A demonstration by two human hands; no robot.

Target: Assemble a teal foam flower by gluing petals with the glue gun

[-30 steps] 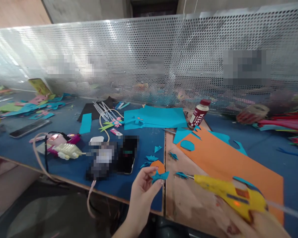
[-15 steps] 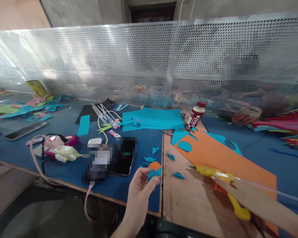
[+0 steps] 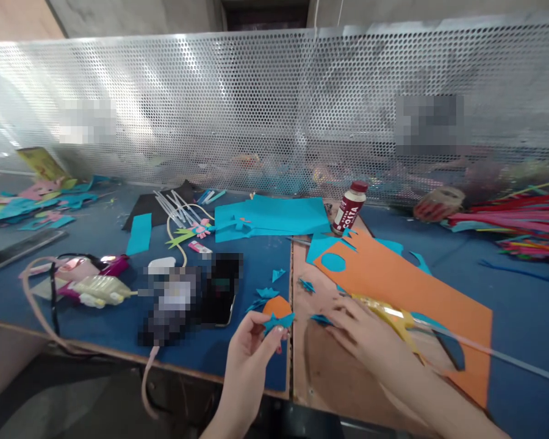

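Observation:
My left hand (image 3: pixel 251 353) pinches a spiky blue paper cutout (image 3: pixel 279 321) together with a rounded orange paper piece (image 3: pixel 276 306), above the near edge of the blue tabletop. On the bare wood, my right hand (image 3: pixel 359 323) reaches leftward with its fingers apart. Its fingertips are at a small blue paper cutout (image 3: pixel 319 318) and partly cover it; whether they touch it I cannot tell. Behind that hand, a yellow hot glue gun (image 3: pixel 387 311) with a clear glue stick lies on the orange sheet (image 3: pixel 421 286), partly hidden by the hand and forearm.
More blue cutouts (image 3: pixel 307 285) lie nearby. A dark red bottle (image 3: pixel 349 207) stands behind the orange sheet. Left are a phone (image 3: pixel 222 289), cables and a pale yellow glue gun (image 3: pixel 103 289). Blue sheets (image 3: pixel 274 216) sit before the perforated metal screen (image 3: pixel 256 110); pipe cleaners (image 3: pixel 507 213) lie right.
My right hand has let go of the glue gun, leaving it on the orange sheet, and has moved left to the small blue cutout. My left hand keeps its pinch. The view has shifted slightly.

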